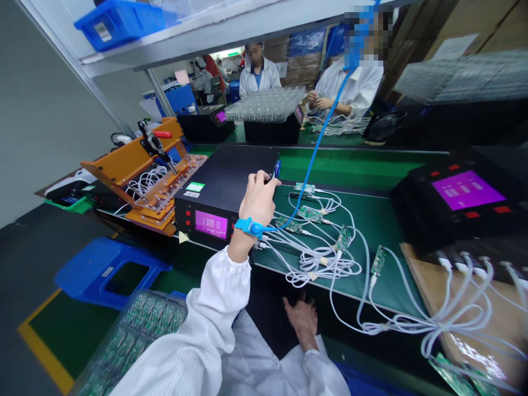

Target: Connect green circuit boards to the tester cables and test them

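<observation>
My left hand (258, 201), with a blue wrist strap (249, 226) and its coiled cord, lies over the right end of a black tester box (237, 170). Its fingers are closed around what looks like a blue pen (277, 168) at the box's top edge; the grip is partly hidden. The box has a lit purple screen (211, 224) and red buttons. Right of this hand, several green circuit boards (311, 213) lie on the green mat, joined to white cables (324, 258). Below the bench edge, my right hand (303, 319) is empty with fingers spread.
An orange fixture (136, 159) with a toggle clamp stands left. Another black tester (462, 192) stands right, with cables plugged in. A tray of circuit boards (140, 324) and a blue stool (107, 272) are lower left. A shelf (206, 41) hangs overhead; people sit opposite.
</observation>
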`<state>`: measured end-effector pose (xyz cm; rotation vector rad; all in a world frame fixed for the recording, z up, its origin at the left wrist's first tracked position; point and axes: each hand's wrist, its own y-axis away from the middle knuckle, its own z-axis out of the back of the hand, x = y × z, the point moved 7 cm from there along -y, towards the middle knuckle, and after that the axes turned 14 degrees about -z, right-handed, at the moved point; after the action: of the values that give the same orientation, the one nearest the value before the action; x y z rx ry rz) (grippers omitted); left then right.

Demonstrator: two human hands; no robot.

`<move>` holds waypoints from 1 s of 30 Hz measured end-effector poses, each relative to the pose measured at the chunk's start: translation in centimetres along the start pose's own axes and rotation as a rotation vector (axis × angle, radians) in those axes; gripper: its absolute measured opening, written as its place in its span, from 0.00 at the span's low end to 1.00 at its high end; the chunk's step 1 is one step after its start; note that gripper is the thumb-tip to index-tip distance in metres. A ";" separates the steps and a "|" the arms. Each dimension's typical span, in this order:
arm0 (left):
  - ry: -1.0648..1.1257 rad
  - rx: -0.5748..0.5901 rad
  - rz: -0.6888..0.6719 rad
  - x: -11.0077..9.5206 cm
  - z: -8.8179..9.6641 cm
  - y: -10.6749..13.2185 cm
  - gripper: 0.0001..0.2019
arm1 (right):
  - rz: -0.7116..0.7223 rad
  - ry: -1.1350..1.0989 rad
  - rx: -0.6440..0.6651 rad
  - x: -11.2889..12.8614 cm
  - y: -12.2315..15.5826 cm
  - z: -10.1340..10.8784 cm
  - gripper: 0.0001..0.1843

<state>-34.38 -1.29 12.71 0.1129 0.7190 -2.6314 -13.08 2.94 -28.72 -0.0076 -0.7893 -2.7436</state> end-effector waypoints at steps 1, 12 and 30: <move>0.003 0.001 0.003 0.0 0.0 0.0 0.26 | 0.000 0.001 -0.006 0.0 0.0 0.0 0.42; -0.004 -0.004 0.008 -0.1 0.2 0.0 0.25 | 0.004 0.006 -0.008 -0.1 -0.1 -0.1 0.42; -0.004 -0.003 0.010 -0.2 0.3 0.0 0.25 | 0.015 0.019 -0.018 -0.1 -0.1 -0.1 0.42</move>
<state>-34.14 -1.36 13.03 0.1096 0.7191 -2.6207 -13.01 2.98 -28.84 0.0083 -0.7559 -2.7325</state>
